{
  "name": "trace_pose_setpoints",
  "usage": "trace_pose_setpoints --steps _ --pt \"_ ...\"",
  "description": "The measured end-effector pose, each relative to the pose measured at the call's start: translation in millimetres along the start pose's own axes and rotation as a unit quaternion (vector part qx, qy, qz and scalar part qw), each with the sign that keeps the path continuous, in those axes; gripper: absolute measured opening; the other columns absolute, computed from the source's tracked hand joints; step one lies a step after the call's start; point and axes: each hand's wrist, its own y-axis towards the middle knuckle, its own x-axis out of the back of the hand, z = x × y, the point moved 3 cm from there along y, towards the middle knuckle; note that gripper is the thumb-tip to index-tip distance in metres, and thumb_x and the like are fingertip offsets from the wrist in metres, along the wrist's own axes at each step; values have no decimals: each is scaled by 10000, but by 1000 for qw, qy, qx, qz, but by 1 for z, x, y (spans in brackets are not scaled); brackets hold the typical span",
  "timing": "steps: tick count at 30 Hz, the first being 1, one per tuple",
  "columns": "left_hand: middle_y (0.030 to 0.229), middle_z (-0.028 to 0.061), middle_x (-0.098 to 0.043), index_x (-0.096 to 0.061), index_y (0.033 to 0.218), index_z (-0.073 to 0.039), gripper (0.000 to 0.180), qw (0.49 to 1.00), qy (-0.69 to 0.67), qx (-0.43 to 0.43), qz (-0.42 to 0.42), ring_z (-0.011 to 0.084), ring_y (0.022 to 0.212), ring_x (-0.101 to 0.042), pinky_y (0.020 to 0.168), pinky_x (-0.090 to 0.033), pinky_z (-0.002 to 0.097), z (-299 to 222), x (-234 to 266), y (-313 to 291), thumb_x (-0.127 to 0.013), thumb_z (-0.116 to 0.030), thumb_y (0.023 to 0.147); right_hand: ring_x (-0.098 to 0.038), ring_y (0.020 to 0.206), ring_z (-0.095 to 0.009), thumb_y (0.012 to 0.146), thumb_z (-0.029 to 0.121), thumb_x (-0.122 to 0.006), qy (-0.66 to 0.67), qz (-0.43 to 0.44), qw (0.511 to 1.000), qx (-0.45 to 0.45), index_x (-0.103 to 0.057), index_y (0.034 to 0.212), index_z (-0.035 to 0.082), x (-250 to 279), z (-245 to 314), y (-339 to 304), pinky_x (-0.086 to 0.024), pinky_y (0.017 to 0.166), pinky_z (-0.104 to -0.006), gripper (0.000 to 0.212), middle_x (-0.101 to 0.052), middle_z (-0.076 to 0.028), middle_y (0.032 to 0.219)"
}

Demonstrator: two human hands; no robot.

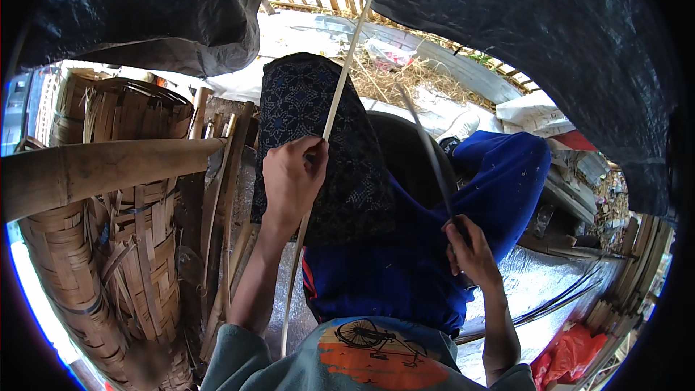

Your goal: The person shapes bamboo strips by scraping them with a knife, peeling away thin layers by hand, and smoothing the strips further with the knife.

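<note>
My left hand (292, 179) is closed around a long, pale bamboo strip (342, 87). The strip slants from the far top, over the lap, down to beside my shirt. In my right hand (474, 255) is a knife (432, 152) with a long, thin, dark blade, its tip pointing away from me. Blade and strip are apart. Beneath the left hand, a dark patterned cloth (308, 105) covers my left leg. Blue trousers (499, 174) show on the bent right leg. The knife's handle is mostly hidden by my fingers.
Tall woven bamboo baskets (58, 261) stand at the left, with a thick bamboo pole (108, 170) across them. Dark plastic sheeting (521, 36) hangs overhead. Straw (398, 80) lies ahead. A red plastic bag (572, 355) and thin dark strips (550, 308) are at the right.
</note>
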Motion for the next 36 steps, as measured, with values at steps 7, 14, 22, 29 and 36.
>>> trace_pose_setpoints --steps 7,14,22,29,36 --pt "793 142 -710 -687 926 62 197 939 -277 128 158 171 746 -704 629 -571 261 23 -6 -28 -651 -126 878 -457 374 -93 951 558 -432 -34 101 980 168 -516 979 12 16 69 9 -372 397 -248 553 -441 -26 471" --pt "817 144 -705 -678 953 63 248 907 -331 228 125 160 762 -691 622 -567 263 34 3 -62 -635 -175 899 -583 509 -276 968 389 -515 -213 218 928 214 -558 917 -11 -31 101 54 -417 523 -366 406 -551 -162 582" --pt "709 65 -633 -675 881 50 403 901 -305 290 107 114 639 -629 523 -520 251 42 -5 -73 -581 -338 938 -606 469 -197 964 456 -487 -312 270 891 188 -556 1068 -8 -46 102 88 -489 490 -324 481 -591 -127 607" --pt "680 20 -566 -660 901 19 442 765 -513 379 85 89 560 -549 523 -478 230 64 -7 -79 -579 -414 937 -569 419 -131 982 398 -483 -206 335 900 187 -564 1019 -2 -44 97 82 -449 415 -262 410 -502 -44 498" --pt "803 3 -562 -621 958 -35 338 688 -592 399 130 97 617 -527 598 -457 250 53 2 -69 -559 -367 957 -564 415 -131 983 389 -486 -178 308 906 229 -572 996 2 -36 98 75 -432 412 -270 397 -488 -41 478"
